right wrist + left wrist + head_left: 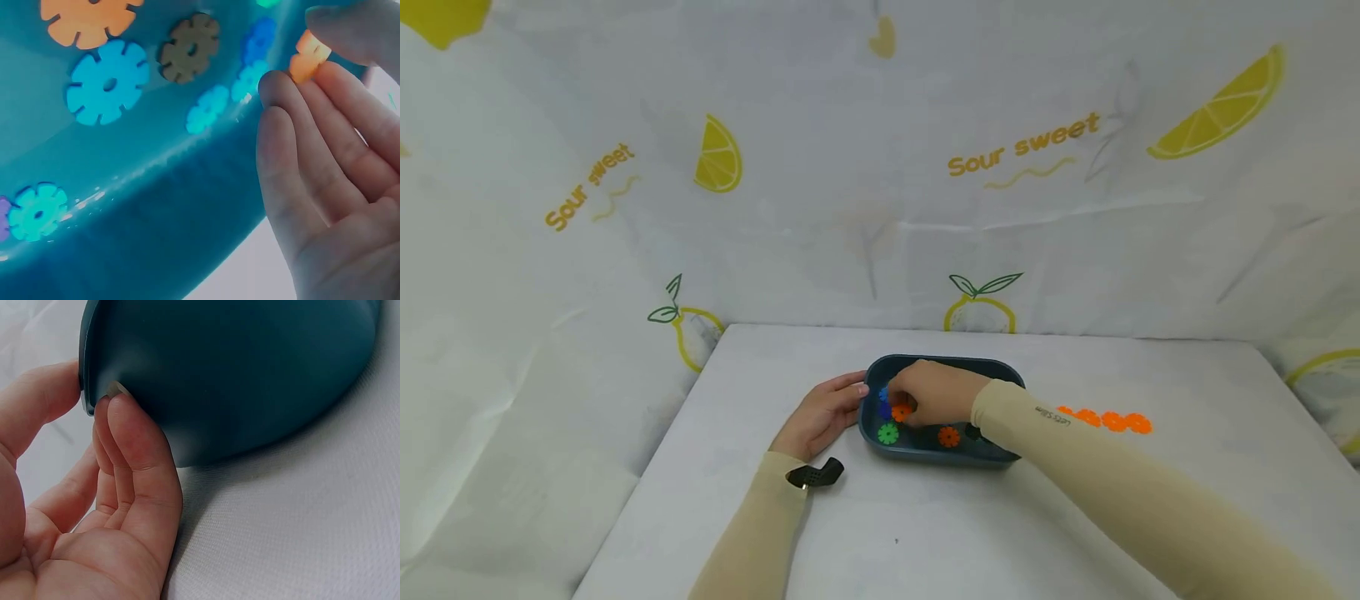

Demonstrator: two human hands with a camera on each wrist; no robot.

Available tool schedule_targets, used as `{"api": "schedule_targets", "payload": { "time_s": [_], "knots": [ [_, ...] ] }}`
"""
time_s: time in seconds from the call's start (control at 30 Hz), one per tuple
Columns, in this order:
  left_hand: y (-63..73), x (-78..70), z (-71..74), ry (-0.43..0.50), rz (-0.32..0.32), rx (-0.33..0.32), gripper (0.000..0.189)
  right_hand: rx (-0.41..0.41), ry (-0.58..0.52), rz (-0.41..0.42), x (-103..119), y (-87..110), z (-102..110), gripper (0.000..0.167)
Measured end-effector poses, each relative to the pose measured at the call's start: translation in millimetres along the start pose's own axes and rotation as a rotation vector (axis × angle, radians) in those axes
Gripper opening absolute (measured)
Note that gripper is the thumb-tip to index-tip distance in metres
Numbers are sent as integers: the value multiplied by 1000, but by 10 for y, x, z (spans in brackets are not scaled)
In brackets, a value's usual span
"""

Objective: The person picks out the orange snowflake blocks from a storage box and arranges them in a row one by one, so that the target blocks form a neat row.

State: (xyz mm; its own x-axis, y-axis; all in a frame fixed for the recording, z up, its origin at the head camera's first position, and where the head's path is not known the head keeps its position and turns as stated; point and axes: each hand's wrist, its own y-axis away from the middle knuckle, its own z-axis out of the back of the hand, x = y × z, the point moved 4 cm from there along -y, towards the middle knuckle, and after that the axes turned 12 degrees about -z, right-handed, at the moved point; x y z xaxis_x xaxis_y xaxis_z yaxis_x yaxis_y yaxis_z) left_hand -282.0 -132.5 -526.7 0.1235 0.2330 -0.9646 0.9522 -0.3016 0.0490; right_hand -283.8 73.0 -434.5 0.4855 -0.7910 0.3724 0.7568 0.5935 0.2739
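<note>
My right hand (942, 392) reaches over the dark teal tray (925, 455). Between thumb and fingers it pinches an orange notched plastic disc (310, 57), a flower-shaped building piece. At the tray's left end, my left hand (826, 414) grips the wall, thumb and fingers at the rim, as the left wrist view shows close up. Loose discs lie inside: a green one (887, 433) and an orange-red one (949, 437) towards the front. In the right wrist view, a blue disc (107, 82) and a brown disc (189, 48) show on the tray floor.
To the right of the tray, several orange discs (1114, 422) lie in a row on the white tabletop (880, 533), partly behind the right sleeve. A white lemon-print cloth (820, 242) rises behind the table. A black strap piece (816, 473) sits at the left wrist.
</note>
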Motion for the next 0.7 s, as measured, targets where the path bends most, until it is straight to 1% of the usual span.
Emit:
{"api": "schedule_targets", "payload": {
  "time_s": [0.07,0.17,0.33,0.47,0.57,0.7],
  "knots": [
    [7,2,-6,-8,6,-4,57,-7,-86,-26,-65,64,52,27],
    [13,5,-8,-29,10,-12,60,-46,-180,-36,-152,180,134,26],
    [27,36,12,-34,14,-45,60,-133,-333,-43,-308,408,252,24],
    [27,55,8,-27,8,-40,61,-200,-465,-55,-497,592,311,26],
    [17,55,-2,-22,1,-37,62,-247,-528,-90,-646,712,319,27],
    [18,48,-24,-34,-6,-44,60,-280,-566,-144,-807,864,286,28]
  ]
}}
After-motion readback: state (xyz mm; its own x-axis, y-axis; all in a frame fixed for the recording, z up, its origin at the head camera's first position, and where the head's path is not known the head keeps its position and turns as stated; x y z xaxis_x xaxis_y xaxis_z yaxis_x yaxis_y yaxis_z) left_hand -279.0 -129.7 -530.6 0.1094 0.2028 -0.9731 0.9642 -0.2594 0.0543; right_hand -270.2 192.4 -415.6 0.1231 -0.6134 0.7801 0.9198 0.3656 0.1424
